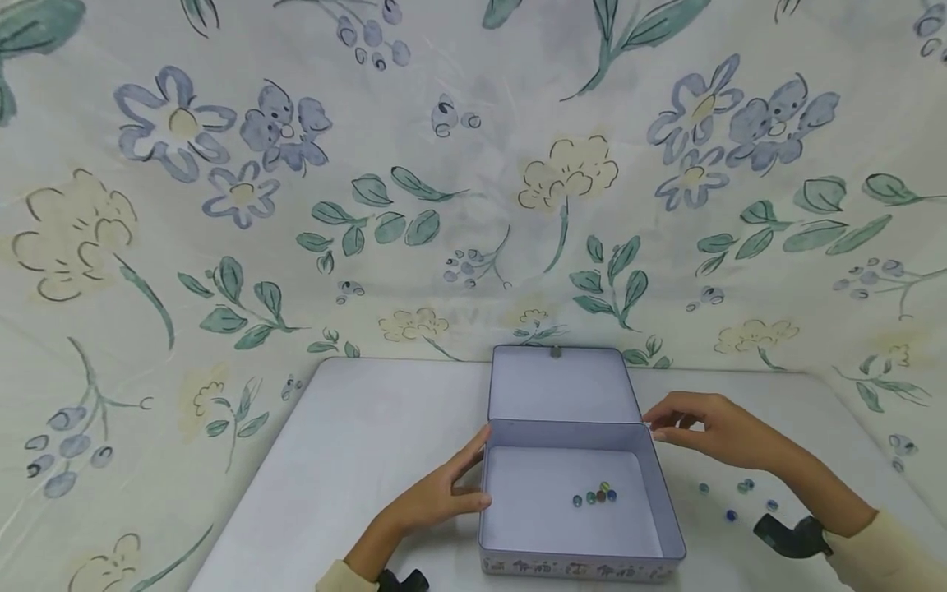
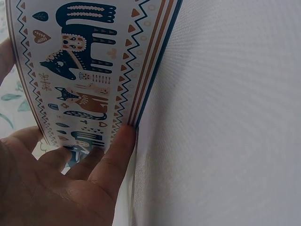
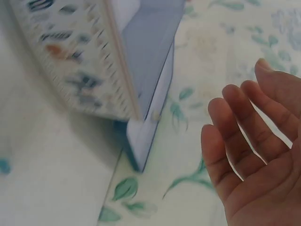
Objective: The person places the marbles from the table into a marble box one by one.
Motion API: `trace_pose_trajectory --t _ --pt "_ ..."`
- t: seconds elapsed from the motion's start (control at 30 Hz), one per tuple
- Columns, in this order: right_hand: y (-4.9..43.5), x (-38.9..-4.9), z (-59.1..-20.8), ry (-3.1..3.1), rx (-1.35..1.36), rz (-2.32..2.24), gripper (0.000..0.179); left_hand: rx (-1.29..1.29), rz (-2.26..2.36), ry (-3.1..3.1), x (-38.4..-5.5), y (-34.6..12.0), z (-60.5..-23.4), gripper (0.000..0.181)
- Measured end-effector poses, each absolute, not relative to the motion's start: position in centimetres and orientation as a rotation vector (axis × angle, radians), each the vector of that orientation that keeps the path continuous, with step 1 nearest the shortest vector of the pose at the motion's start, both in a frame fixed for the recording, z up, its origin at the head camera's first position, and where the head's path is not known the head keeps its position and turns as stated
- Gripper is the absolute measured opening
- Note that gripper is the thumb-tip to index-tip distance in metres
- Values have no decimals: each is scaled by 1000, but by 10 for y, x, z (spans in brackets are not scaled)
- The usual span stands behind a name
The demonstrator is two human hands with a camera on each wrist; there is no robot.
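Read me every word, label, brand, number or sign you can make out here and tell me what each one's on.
No text can be read.
Box: its side shows animal pictures and zigzag borders, no lettering that I can see.
Floral backdrop: faint marks low in the middle, too blurred to tell whether they're letters.

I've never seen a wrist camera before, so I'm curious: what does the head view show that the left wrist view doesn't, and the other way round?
Only the head view shows the inside of the box, marbles lying in it, more on the table, and the right hand by the box's far right corner.

Only the left wrist view shows the animals printed on the wall that the left hand touches.

Both show that hand with its fingers against the box, the white table, and some of the floral cloth.
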State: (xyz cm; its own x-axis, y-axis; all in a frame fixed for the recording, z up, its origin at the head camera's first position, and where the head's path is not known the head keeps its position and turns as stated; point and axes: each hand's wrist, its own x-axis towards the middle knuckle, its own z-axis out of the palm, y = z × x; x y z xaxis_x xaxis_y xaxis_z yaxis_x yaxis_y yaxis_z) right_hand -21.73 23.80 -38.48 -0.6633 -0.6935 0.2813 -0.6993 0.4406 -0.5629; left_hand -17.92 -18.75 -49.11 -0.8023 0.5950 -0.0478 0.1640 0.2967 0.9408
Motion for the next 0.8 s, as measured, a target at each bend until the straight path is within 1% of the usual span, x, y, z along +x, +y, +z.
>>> trace_pose_trajectory --t 0.33,0.53,0.8 --pt "288 -204 -392 -2755 900 972 20 676 1521 2183 -179 -188 -494 91" --pt "308 -199 -404 -2786 816 1032 19 672 1523 2177 -179 -188 -494 91" --pt "313 -198 -421 -2829 710 1166 17 680 1532 2167 -178 -187 -492 91"
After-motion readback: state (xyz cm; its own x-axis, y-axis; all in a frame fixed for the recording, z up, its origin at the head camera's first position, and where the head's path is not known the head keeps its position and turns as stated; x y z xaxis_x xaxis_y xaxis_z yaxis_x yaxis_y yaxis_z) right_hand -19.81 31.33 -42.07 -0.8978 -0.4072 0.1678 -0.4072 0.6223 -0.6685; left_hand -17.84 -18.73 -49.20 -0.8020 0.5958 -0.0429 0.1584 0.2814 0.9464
